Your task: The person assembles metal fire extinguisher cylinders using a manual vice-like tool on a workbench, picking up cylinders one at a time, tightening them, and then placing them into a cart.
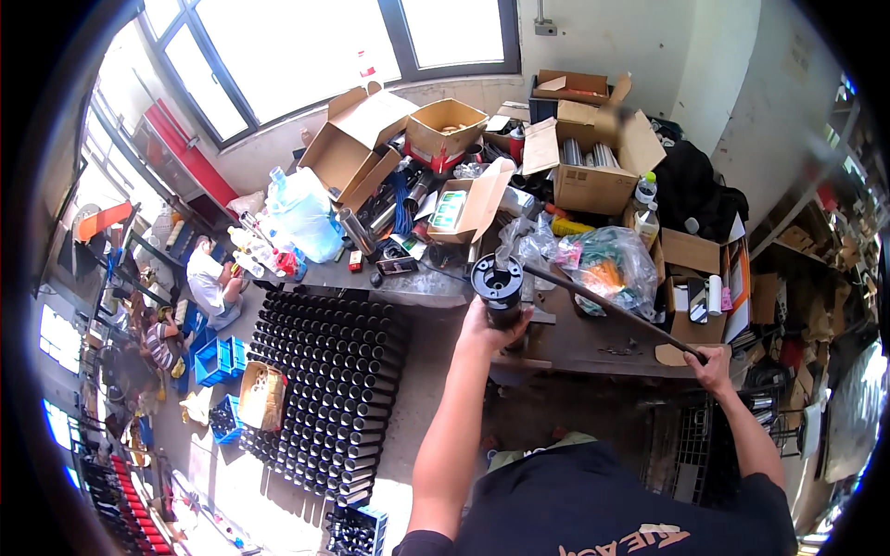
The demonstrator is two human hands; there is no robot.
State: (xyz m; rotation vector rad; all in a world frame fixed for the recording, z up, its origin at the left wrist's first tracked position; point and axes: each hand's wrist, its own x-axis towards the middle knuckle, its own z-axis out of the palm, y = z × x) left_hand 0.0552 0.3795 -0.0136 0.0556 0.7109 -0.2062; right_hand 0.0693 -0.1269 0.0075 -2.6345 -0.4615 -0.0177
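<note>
My left hand (488, 328) is wrapped round a black cylindrical part (498, 287), held upright above the bench edge. Its round top has a large central opening and small holes about it. My right hand (712, 369) grips the near end of a long dark rod (616, 309). The rod slants up and leftward, and its far end lies close to the cylinder's top; I cannot tell whether they touch. A clear plastic bag (623, 269) with orange and green contents lies behind the rod.
The dark workbench (579, 347) carries cardboard boxes (593, 188), a pale blue plastic bag (311, 222) and bottles (646, 218). Rows of black cylinders (324, 371) stand on the floor at left, near blue crates (215, 360). Two people (211, 278) sit farther off. Shelves (816, 218) line the right.
</note>
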